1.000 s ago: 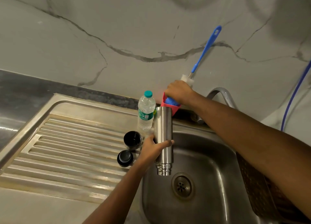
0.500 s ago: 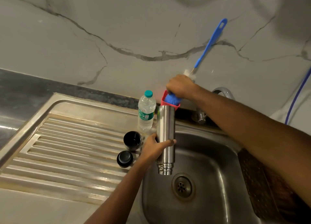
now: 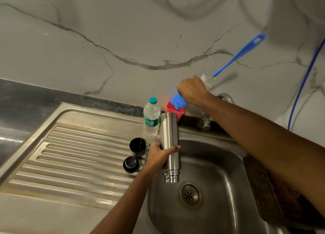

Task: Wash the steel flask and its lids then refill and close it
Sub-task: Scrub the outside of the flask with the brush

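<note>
My left hand (image 3: 159, 156) grips the steel flask (image 3: 170, 145) round its middle and holds it upside down over the sink basin (image 3: 219, 172), mouth toward the drain (image 3: 190, 194). My right hand (image 3: 190, 90) grips a bottle brush with a blue handle (image 3: 237, 55). Its blue bristle head (image 3: 179, 101) sits just above the red holder (image 3: 175, 110) at the wall. Two black lids stand on the drainboard left of the flask: a cup lid (image 3: 138, 146) and a stopper (image 3: 131, 164).
A plastic water bottle (image 3: 151, 119) with a teal cap stands beside the red holder. The tap (image 3: 225, 97) is behind my right forearm. A ribbed drainboard (image 3: 70, 154) lies to the left, a brown mat (image 3: 267, 189) right of the basin, and a blue hose (image 3: 304, 82) on the wall.
My right hand has lifted the brush up and to the right, raising its blue head out of the red holder. The flask stays in my left hand.
</note>
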